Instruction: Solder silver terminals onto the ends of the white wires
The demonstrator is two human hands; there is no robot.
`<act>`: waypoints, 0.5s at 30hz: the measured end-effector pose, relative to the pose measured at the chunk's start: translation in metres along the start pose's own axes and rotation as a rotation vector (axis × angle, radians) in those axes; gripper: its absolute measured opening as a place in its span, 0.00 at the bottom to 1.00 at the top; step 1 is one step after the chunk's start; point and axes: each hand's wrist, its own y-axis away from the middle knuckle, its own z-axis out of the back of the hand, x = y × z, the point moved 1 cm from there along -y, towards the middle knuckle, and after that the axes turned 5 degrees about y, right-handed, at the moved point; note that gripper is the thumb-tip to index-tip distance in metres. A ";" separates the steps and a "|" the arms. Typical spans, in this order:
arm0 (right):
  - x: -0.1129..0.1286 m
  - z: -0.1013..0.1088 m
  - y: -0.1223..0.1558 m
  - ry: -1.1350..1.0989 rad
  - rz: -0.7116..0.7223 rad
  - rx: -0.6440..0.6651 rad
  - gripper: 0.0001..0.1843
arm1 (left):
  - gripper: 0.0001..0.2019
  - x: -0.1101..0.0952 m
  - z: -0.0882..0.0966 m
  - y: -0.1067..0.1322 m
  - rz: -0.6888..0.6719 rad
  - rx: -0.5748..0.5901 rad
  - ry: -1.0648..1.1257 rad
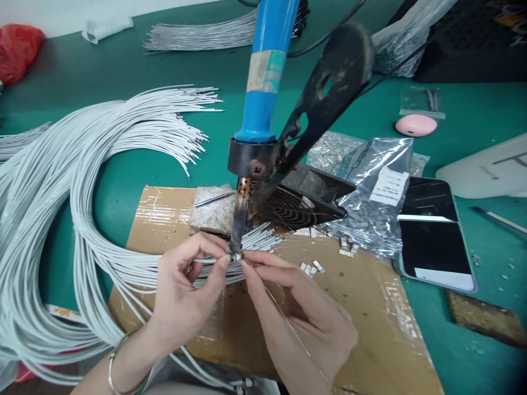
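A blue-handled soldering iron (263,71), held in a black metal bracket (325,93), points downward with its tip just above my fingertips. My left hand (191,285) is closed in a pinch on the end of a white cable (201,260) right under the tip. Facing it, my right hand (300,312) is also pinched closed, and a thin solder wire (288,323) runs from its fingers down to the lower right. A tiny silvery piece (237,257) shows between the two hands; which fingers grip it is partly hidden. More white cable ends (263,238) lie behind the hands.
A large bundle of white cables (86,164) curves across the left. Cardboard (370,318) lies beneath the hands, with small metal connectors (312,268) on it. A black fan (304,197), a clear plastic bag (370,203) and a phone (436,236) sit to the right.
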 end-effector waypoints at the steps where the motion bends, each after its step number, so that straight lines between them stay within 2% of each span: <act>1: -0.001 0.000 0.000 -0.006 0.001 0.007 0.07 | 0.06 0.000 0.000 0.000 0.006 0.001 0.001; 12: -0.013 0.000 0.002 -0.050 0.046 0.051 0.08 | 0.07 0.002 0.000 0.003 0.053 0.009 0.026; 15: -0.017 0.005 0.003 0.012 -0.008 0.011 0.06 | 0.07 0.004 0.000 0.006 0.087 0.037 0.089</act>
